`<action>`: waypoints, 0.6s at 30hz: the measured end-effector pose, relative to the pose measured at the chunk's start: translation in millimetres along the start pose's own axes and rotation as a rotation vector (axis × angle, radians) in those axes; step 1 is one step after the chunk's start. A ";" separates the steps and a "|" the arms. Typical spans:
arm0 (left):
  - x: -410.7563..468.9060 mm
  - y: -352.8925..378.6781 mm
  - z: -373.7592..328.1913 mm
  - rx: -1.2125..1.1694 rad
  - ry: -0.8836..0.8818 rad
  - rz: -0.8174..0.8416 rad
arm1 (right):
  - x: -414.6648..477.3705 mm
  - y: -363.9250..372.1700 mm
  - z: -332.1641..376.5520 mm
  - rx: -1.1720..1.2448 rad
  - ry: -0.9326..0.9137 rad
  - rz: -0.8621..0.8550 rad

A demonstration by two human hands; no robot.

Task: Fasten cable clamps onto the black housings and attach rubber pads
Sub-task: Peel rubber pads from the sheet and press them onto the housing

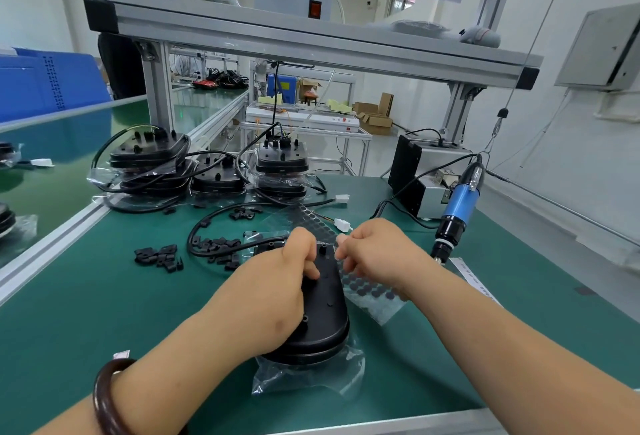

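Green bench mat (104, 313): left hand (277, 282) grips black housing (325, 313); right hand (374, 251) fingertips pinched over pad sheet (370, 292), contents unclear.

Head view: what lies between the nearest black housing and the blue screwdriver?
The rubber pad sheet, with the right hand over it; the head view shows it.
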State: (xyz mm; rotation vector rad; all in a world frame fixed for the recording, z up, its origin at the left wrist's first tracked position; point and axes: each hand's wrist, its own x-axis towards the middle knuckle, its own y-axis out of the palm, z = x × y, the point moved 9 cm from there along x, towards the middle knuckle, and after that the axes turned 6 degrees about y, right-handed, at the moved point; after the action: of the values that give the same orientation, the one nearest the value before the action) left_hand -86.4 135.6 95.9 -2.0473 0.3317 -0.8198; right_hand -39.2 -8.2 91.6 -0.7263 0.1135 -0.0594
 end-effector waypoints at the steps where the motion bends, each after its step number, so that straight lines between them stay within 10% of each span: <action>1: -0.7 -2.0 1.9 -0.034 -0.014 -0.024 | 0.6 0.5 -2.5 0.036 0.014 0.009; 18: 4.4 13.3 -8.0 0.182 0.078 0.264 | 1.3 6.9 -6.4 0.098 -0.008 -0.029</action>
State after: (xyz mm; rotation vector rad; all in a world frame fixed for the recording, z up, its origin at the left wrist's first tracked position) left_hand -87.5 120.7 90.2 -1.7603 0.5380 -0.7394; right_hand -38.6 -7.4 82.1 -0.6304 0.0923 -0.0889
